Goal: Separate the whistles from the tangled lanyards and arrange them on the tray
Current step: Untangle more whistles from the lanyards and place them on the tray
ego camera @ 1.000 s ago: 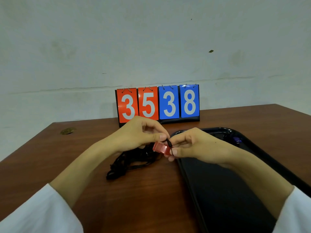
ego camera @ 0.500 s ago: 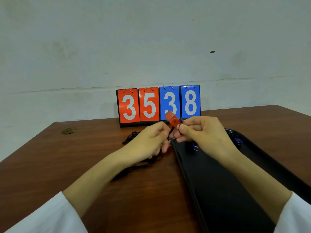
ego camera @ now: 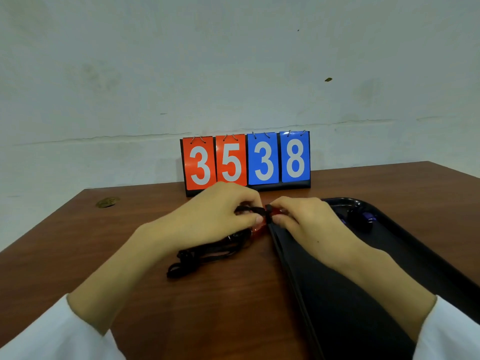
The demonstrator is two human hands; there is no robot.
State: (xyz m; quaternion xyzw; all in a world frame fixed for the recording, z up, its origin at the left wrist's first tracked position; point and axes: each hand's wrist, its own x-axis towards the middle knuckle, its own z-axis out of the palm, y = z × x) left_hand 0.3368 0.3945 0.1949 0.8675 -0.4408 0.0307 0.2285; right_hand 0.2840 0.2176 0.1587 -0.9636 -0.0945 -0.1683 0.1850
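Resting in the tray [ego camera: 337, 294] is seemingly one blue whistle [ego camera: 368, 216].

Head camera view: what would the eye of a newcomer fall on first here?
First the score board at the back of the table, showing 35 in red and 38 in blue. Then the left hand and the right hand, close together in the middle, pinching a black cord between them, with a bit of a red whistle just below. A black tray lies to the right.

Brown wood surface [ego camera: 104, 242] against scuffed pale wall [ego camera: 233, 61]. Flip scoreboard [ego camera: 245, 161] reads 3538, at surface's far edge.
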